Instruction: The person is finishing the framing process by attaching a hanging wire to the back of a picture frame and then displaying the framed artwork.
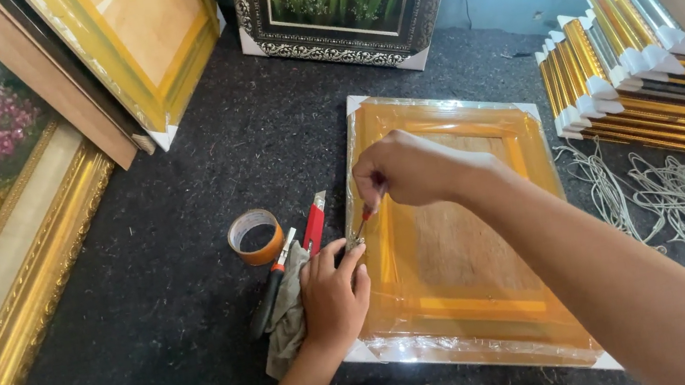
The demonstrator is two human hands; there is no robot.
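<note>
Amber tape and clear plastic wrap cover the back of the picture frame (pixel 465 238), which lies face down on the dark felt worktop (pixel 189 241) with white corner guards showing, so that its rear edge is up and within reach of both hands. The right hand (pixel 411 169), grip closed tight, holds a small red-handled screwdriver (pixel 364 216) pointing down at the frame's left rail; its tip meets a small metal fitting (pixel 355 240), too small to identify, likely a hanger or screw. The left hand (pixel 335 296) rests against the same rail, thumb and forefinger pinched narrowly on that fitting, apparently to steady it under the tool. Just left of that hand, partly on a grey rag (pixel 285 326): a red utility knife (pixel 314 223) and another dark-handled tool (pixel 271 287), laid near for ready use. Beside them a roll of brown tape (pixel 255 236) lies flat. To the right of the frame: a loose tangle of pale cord (pixel 674 199), and beyond it a stack of gold frames (pixel 640 88) with white corner guards. Leaning at the far edge: a dark ornate frame (pixel 343 5) with a green floral picture and a wrapped yellow frame (pixel 143 42). Along the left: a large gilt frame (pixel 13 265) with a landscape painting.
</note>
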